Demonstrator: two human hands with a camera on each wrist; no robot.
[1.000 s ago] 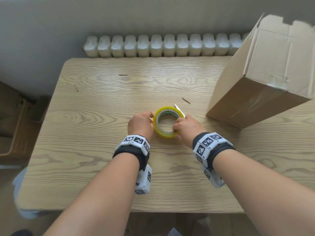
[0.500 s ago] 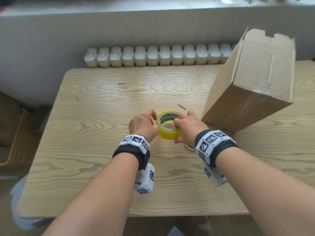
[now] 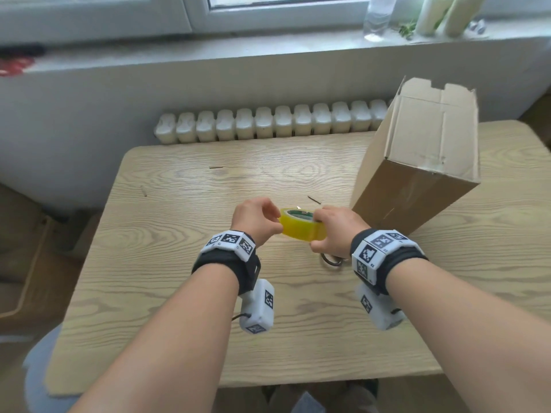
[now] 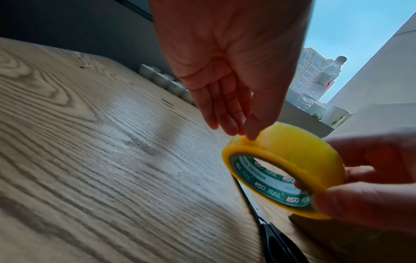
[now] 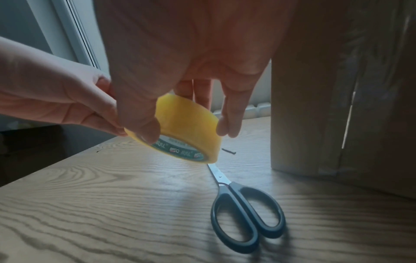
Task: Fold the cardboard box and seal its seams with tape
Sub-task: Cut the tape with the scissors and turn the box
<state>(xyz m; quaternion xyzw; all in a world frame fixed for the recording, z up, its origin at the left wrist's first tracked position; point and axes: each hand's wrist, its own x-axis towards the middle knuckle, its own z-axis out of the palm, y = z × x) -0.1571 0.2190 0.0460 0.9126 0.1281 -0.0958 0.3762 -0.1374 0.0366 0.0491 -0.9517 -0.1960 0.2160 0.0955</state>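
A yellow tape roll (image 3: 299,229) (image 4: 292,156) (image 5: 189,122) with a green-printed core hangs just above the wooden table (image 3: 179,263), held between both hands. My right hand (image 3: 334,231) (image 5: 186,131) grips its right side, thumb on the near rim and fingers on the far side. My left hand (image 3: 268,222) (image 4: 238,129) pinches its left edge with the fingertips on the outer face. The tall cardboard box (image 3: 417,174) (image 5: 337,106) stands upright on the table to the right, its top flaps up.
Black-handled scissors (image 5: 245,210) (image 3: 331,260) lie shut on the table under my right hand, blades pointing away. A white radiator (image 3: 268,123) runs behind the table. Bottles (image 3: 377,16) stand on the windowsill. A small dark sliver (image 3: 314,199) lies near the box.
Both hands have lifted the tape roll off the table and turned it nearly flat. The scissors' handle now shows below my right hand. The box has not moved.
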